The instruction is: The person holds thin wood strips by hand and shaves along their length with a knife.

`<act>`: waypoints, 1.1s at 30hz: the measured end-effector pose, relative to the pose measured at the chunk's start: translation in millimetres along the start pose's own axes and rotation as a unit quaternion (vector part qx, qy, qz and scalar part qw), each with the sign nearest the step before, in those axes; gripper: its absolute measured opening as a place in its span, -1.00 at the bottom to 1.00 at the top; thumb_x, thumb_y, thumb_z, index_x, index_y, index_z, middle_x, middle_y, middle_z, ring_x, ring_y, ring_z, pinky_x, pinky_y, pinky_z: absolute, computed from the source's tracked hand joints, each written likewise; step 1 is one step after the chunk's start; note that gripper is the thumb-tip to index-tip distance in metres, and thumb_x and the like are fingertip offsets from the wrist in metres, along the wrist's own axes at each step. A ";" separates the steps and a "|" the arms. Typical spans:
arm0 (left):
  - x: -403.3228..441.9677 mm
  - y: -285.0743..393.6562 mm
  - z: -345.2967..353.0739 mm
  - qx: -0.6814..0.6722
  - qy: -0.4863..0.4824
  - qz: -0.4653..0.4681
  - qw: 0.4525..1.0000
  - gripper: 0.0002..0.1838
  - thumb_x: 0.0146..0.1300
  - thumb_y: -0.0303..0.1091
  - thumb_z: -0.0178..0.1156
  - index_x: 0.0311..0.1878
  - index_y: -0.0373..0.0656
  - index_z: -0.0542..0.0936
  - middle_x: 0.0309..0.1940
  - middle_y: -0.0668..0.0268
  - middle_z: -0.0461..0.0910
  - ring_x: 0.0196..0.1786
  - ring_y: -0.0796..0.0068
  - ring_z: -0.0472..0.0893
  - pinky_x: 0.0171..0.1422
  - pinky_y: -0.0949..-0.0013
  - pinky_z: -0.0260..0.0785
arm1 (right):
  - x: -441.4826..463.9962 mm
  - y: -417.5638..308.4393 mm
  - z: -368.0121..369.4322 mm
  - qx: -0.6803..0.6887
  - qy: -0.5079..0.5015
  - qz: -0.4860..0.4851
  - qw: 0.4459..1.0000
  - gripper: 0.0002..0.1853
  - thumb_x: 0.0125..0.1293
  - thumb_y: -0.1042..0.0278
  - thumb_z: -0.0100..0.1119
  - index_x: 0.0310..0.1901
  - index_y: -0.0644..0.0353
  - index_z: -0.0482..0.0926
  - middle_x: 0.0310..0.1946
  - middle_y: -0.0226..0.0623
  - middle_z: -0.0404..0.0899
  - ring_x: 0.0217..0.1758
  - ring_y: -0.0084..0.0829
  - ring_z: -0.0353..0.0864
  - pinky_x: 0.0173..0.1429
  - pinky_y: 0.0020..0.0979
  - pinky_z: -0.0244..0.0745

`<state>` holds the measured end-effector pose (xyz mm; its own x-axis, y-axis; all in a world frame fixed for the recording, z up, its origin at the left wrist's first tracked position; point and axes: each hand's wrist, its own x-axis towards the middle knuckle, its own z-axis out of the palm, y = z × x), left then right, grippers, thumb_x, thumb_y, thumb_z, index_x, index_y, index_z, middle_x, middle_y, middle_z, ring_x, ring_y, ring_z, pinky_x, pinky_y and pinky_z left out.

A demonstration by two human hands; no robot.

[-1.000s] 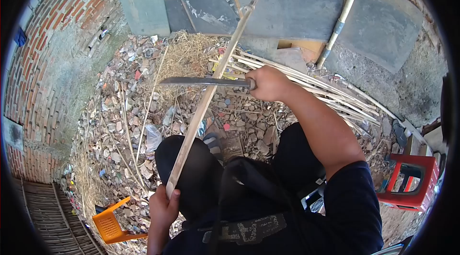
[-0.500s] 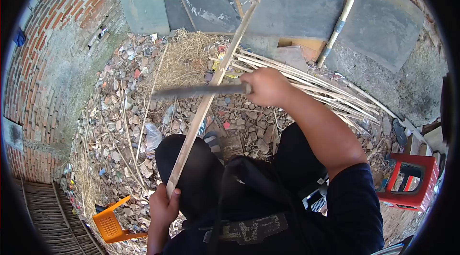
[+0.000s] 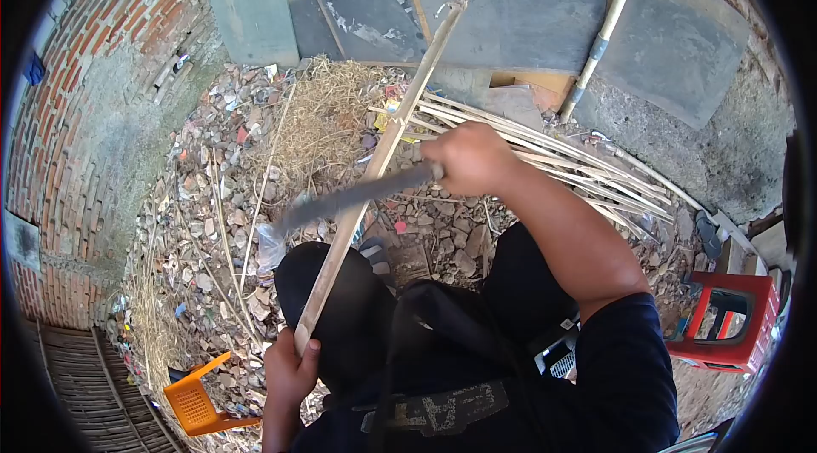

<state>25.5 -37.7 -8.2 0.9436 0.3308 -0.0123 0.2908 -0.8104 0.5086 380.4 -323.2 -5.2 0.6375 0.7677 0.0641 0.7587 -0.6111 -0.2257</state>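
My left hand [image 3: 291, 366] is closed round the lower end of a long pale split strip [image 3: 385, 149], which looks like bamboo. The strip slants up and away over my left knee, its far end in front of the grey panels. In my right hand [image 3: 470, 159] is the handle of a long dark blade [image 3: 353, 194], its fingers wrapped tight. The blade points left, tilted down, and crosses the strip at about its middle; it is blurred by motion. Whether blade and strip touch, I cannot tell.
Pale thin strips [image 3: 587, 172] lie in a pile at the right on rubble ground [image 3: 204, 236]. Dry straw [image 3: 328, 113] lies beyond. An orange plastic chair [image 3: 194, 402] is at lower left, a red stool [image 3: 746, 325] at right. A pole [image 3: 606, 32] leans by the grey panels [image 3: 545, 19].
The blade has moved down along the strip toward me, and its tip has swung lower. My right hand has shifted slightly toward me. My left hand stays at the strip's lower end.
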 end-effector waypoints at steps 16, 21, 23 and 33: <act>1.3 -3.5 -4.9 -0.021 -0.013 -0.013 1.000 -0.43 0.58 0.09 0.04 -0.41 -0.25 0.39 -0.69 0.02 0.44 -0.60 -0.08 0.54 -0.49 0.03 0.26 | 2.0 -1.5 1.5 -0.012 0.056 -0.040 0.998 -0.79 0.02 0.36 0.36 -0.24 0.05 0.68 -0.39 -0.17 0.74 -0.30 -0.10 0.77 -0.10 -0.08 0.67; -0.2 -1.3 -5.4 -0.014 -0.012 -0.022 1.000 -0.47 0.59 0.01 0.05 -0.41 -0.25 0.39 -0.70 0.03 0.44 -0.60 -0.05 0.54 -0.49 0.03 0.26 | 10.7 35.6 10.4 0.081 0.117 0.109 0.984 -0.72 0.03 0.36 0.33 -0.15 0.06 0.72 -0.41 -0.09 0.73 -0.25 -0.02 0.76 -0.08 -0.03 0.66; 1.1 2.7 -8.4 -0.047 -0.023 -0.033 0.998 -0.51 0.58 -0.05 0.08 -0.41 -0.25 0.39 -0.70 0.05 0.43 -0.62 0.02 0.52 -0.50 0.07 0.24 | 5.4 29.0 11.1 0.085 0.121 0.095 0.985 -0.74 0.03 0.37 0.33 -0.18 0.05 0.72 -0.41 -0.10 0.73 -0.24 -0.01 0.76 -0.08 -0.02 0.65; -3.6 5.0 -17.6 -0.087 -0.052 -0.057 0.993 -0.53 0.60 -0.11 0.05 -0.41 -0.25 0.39 -0.67 0.15 0.40 -0.56 0.42 0.39 -0.45 0.19 0.19 | 10.9 46.9 8.7 0.092 0.087 0.142 0.982 -0.78 0.12 0.30 0.35 -0.15 0.02 0.70 -0.31 -0.15 0.76 -0.16 -0.03 0.77 -0.01 -0.04 0.67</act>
<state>20.8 -34.5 9.5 0.9203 0.3563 -0.1618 0.3727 -0.6724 0.6395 421.8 -341.8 -23.6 0.8457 0.5162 0.1351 0.5195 -0.7387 -0.4294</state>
